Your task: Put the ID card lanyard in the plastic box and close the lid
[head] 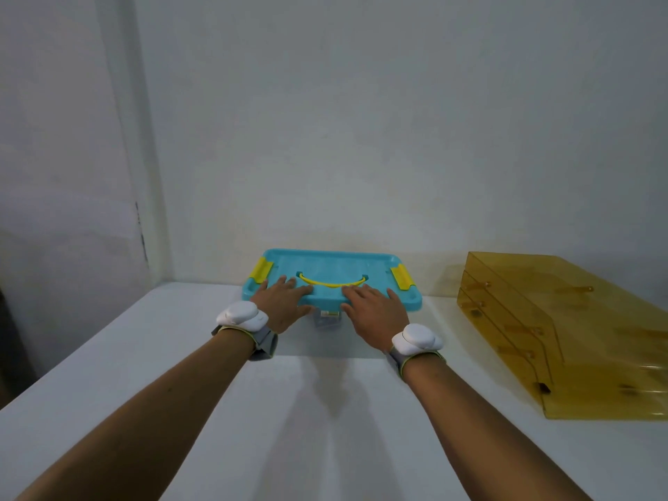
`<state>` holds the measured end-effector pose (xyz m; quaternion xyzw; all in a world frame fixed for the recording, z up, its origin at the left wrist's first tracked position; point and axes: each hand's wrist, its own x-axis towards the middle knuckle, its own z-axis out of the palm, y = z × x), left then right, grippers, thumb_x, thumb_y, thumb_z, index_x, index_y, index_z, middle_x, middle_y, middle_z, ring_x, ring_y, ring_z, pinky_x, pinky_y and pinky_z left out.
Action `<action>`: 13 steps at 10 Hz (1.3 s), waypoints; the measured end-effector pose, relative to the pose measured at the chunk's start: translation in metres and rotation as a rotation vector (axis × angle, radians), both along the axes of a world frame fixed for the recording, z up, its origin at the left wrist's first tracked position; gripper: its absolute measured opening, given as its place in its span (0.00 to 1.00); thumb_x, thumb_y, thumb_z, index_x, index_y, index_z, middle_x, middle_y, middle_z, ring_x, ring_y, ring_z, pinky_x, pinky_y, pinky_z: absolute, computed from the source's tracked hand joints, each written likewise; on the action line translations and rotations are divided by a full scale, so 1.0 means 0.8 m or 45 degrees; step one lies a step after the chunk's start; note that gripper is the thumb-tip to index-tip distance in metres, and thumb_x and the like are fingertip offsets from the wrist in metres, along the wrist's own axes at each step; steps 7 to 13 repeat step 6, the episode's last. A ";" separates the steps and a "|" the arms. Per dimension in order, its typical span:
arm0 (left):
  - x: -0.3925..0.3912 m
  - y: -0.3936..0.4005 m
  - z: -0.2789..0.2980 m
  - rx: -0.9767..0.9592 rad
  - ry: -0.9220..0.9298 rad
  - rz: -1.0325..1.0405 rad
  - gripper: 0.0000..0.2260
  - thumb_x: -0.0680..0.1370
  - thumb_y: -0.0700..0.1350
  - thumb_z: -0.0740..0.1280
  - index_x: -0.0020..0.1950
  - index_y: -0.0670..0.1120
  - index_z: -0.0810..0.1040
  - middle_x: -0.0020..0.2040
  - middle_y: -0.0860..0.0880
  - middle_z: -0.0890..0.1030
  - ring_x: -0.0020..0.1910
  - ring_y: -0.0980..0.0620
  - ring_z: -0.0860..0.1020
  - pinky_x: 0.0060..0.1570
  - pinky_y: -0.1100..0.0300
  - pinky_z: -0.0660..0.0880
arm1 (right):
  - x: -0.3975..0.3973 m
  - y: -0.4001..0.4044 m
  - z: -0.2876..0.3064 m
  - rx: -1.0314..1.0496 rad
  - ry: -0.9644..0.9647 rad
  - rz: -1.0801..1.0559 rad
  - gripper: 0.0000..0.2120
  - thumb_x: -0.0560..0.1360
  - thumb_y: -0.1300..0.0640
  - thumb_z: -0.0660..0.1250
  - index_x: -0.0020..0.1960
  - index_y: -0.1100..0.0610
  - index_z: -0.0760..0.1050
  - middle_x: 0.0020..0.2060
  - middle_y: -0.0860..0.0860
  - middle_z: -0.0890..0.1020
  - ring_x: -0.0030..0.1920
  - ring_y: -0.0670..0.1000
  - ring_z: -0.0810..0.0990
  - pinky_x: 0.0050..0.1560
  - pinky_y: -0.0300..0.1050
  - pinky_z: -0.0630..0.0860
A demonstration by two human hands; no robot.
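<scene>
The plastic box [327, 321] stands at the back of the white table against the wall, its clear body mostly hidden under a turquoise lid [332, 265]. The lid has a yellow handle [331, 282] and a yellow clip at each end. My left hand [283, 301] lies flat on the lid's front left edge, fingers spread, thumb down over the rim. My right hand [374, 307] lies flat on the front right edge in the same way. Each wrist carries a white device on a grey strap. The ID card lanyard is not visible; the box's inside is hidden.
A translucent amber acrylic organiser [564, 330] lies on the table to the right of the box. The white table [180, 374] ends at its left edge [72, 352], with a wall corner behind it.
</scene>
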<state>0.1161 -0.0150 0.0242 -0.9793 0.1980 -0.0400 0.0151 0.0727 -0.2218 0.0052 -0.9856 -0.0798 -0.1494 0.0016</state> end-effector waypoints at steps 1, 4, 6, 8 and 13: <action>0.002 -0.006 -0.005 -0.057 -0.071 -0.003 0.23 0.83 0.58 0.53 0.78 0.55 0.62 0.78 0.46 0.63 0.78 0.46 0.57 0.75 0.40 0.50 | 0.005 0.004 0.001 0.015 -0.009 -0.034 0.21 0.84 0.46 0.49 0.75 0.49 0.64 0.74 0.47 0.70 0.76 0.52 0.65 0.74 0.60 0.57; -0.004 -0.006 -0.007 -0.169 -0.152 -0.035 0.22 0.83 0.57 0.56 0.77 0.53 0.65 0.75 0.46 0.68 0.75 0.45 0.65 0.75 0.43 0.54 | 0.006 0.009 0.018 0.104 0.143 -0.048 0.20 0.84 0.48 0.49 0.72 0.50 0.66 0.73 0.48 0.71 0.74 0.54 0.66 0.75 0.64 0.53; -0.014 0.001 0.003 -0.361 -0.127 -0.114 0.24 0.82 0.56 0.59 0.77 0.49 0.67 0.74 0.46 0.71 0.75 0.44 0.66 0.73 0.49 0.62 | -0.002 0.011 0.038 0.163 0.145 -0.084 0.23 0.83 0.44 0.51 0.72 0.55 0.67 0.72 0.55 0.71 0.72 0.58 0.69 0.74 0.61 0.56; -0.014 0.001 0.003 -0.361 -0.127 -0.114 0.24 0.82 0.56 0.59 0.77 0.49 0.67 0.74 0.46 0.71 0.75 0.44 0.66 0.73 0.49 0.62 | -0.002 0.011 0.038 0.163 0.145 -0.084 0.23 0.83 0.44 0.51 0.72 0.55 0.67 0.72 0.55 0.71 0.72 0.58 0.69 0.74 0.61 0.56; -0.014 0.001 0.003 -0.361 -0.127 -0.114 0.24 0.82 0.56 0.59 0.77 0.49 0.67 0.74 0.46 0.71 0.75 0.44 0.66 0.73 0.49 0.62 | -0.002 0.011 0.038 0.163 0.145 -0.084 0.23 0.83 0.44 0.51 0.72 0.55 0.67 0.72 0.55 0.71 0.72 0.58 0.69 0.74 0.61 0.56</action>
